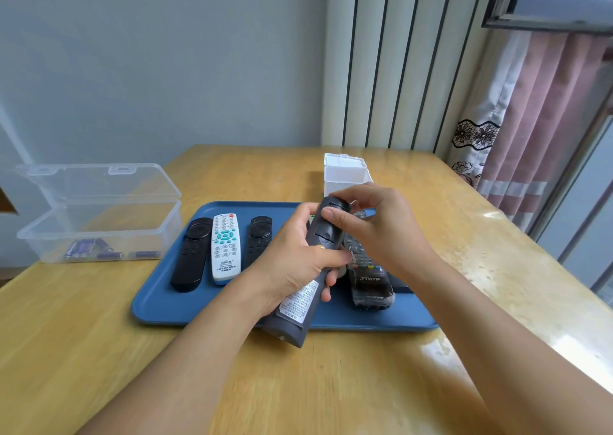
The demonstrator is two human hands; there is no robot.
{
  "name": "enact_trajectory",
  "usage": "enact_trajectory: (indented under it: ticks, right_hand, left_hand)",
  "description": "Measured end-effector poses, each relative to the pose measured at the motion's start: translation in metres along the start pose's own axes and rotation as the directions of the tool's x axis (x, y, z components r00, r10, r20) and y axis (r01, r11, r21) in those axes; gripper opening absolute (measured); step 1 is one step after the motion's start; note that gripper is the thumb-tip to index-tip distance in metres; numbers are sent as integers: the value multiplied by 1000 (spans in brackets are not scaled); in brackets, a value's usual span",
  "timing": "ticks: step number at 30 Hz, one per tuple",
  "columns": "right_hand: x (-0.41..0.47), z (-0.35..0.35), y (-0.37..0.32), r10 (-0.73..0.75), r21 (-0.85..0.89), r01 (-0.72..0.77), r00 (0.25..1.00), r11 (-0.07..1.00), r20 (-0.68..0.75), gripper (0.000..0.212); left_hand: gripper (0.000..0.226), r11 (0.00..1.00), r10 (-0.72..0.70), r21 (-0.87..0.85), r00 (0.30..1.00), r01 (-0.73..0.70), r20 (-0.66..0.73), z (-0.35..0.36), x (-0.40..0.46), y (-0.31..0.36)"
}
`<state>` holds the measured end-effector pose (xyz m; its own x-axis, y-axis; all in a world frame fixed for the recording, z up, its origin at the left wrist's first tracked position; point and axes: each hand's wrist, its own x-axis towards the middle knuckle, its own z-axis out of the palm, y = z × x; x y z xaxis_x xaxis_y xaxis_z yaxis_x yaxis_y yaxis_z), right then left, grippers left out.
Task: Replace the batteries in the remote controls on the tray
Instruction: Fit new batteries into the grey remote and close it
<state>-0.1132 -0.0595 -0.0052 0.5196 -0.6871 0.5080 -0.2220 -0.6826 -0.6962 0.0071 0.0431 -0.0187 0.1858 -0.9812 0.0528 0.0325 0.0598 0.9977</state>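
Above the flat blue plastic tray (159, 298) on the wooden counter (381, 385), the left hand (295, 262) wraps its grip around a dark grey back-up remote control (313, 268); the right hand (378, 229) pinches its top end, thumb on the battery cover.

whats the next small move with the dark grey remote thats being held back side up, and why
Probably slide the battery cover off with the right thumb. The left hand grips the dark grey remote with its labelled back facing up, the right hand rests its thumb by the cover notch, and the cover looks still closed, so the batteries cannot be reached yet.
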Motion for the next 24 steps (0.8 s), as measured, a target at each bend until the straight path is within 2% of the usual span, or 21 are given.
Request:
enact_trajectory:
  ticks: [3,4,6,8,9,10,12,13,15,16,18,20,24]
  right_hand:
    - [-2,4,-1,-19,-4,19,1000,1000,8,25]
    - [-3,3,-1,-10,44,8,999,999,42,25]
    - [-5,2,-3,67,310,-111,986,944,150,30]
    - [-5,2,-10,105,592,-224,968,774,229,34]
    - [-5,1,-14,97,654,-197,978,730,187,35]
    - [-4,-2,-18,78,667,-126,992,734,102,36]
    - [-1,-8,-27,11,587,59,993,808,-114,40]
    - [0,-12,-31,-23,526,130,978,841,-205,40]
    - [-2,-13,-38,-99,400,240,935,884,-342,33]
    - [-6,-9,-41,-146,334,277,919,901,-367,30]
    - [-16,6,-37,-279,138,337,904,931,-323,28]
    - [-23,22,-26,-381,-78,373,901,924,-206,27]
    - [-25,36,-14,-407,-195,407,912,892,45,35]
  left_hand:
    - [49,1000,2,-6,1000,-2,-1,0,-2,1]
    - [49,1000,10,-9,1000,-10,-10,0,-3,2]
    - [51,999,35,-24,999,-36,-38,0,-2,7]
    - [54,997,64,-28,997,-65,-46,1,-1,16]
    - [55,996,86,-22,995,-87,-43,0,-2,21]
    - [56,993,115,-16,992,-116,-54,-2,-1,25]
    - [49,986,166,5,970,-168,-178,-15,2,31]
    - [38,982,190,31,941,-189,-279,-26,5,31]
    - [17,966,251,185,840,-183,-481,-48,8,30]
    - [14,947,286,288,791,-144,-542,-59,9,27]
    - [14,873,324,487,763,-13,-560,-73,9,17]
    - [16,725,320,676,804,133,-501,-81,9,7]
    - [21,501,254,843,898,196,-360,-80,5,0]
